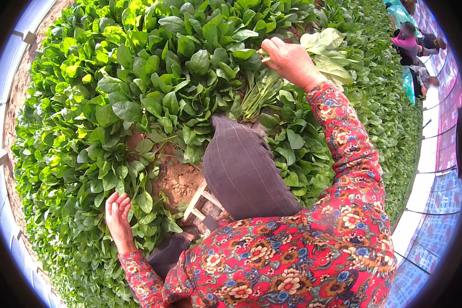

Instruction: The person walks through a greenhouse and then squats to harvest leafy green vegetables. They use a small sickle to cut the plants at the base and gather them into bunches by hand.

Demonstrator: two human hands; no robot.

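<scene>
My right hand (291, 62) is closed around a small bunch of spinach (327, 45). Its pale leaves fan out on the right, and short stem ends poke out past my fingers on the left. Just below that hand, a pile of cut spinach (259, 95) lies with its long green stems side by side. On the left, my left hand (118, 211) is held palm up over growing spinach (87, 179). Its fingers are loosely bent and I see nothing in them.
Bare soil (177, 177) shows beside my dark-trousered knee (246, 169). A light-coloured frame (200, 197) stands on it. Dense spinach surrounds me. Other people (408, 43) are at the far right, near a pale sheeted wall (436, 205). Another sheeted edge (5, 102) runs along the left.
</scene>
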